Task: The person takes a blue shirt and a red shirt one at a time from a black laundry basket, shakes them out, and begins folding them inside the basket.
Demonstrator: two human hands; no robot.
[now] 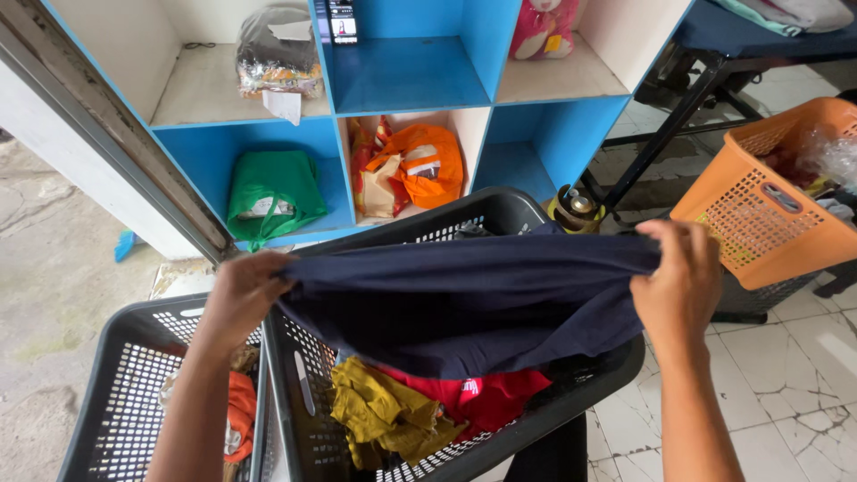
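Hands hold a navy garment (464,299) stretched flat above a black laundry basket (571,406), the left hand (239,295) and right hand (680,281) each with fingers clamped on an opposite edge. Beneath it, in the basket, lie an olive cloth (384,415) and a red cloth (486,397). A second black basket (116,393) touches the first on the left; an orange basket (759,214) stands on the tiled floor at right.

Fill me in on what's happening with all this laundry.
A person holds a dark navy garment stretched between the left hand and right hand, above a black laundry basket holding red and mustard clothes. A second black basket sits alongside, an orange basket to the right, blue cubby shelves behind.
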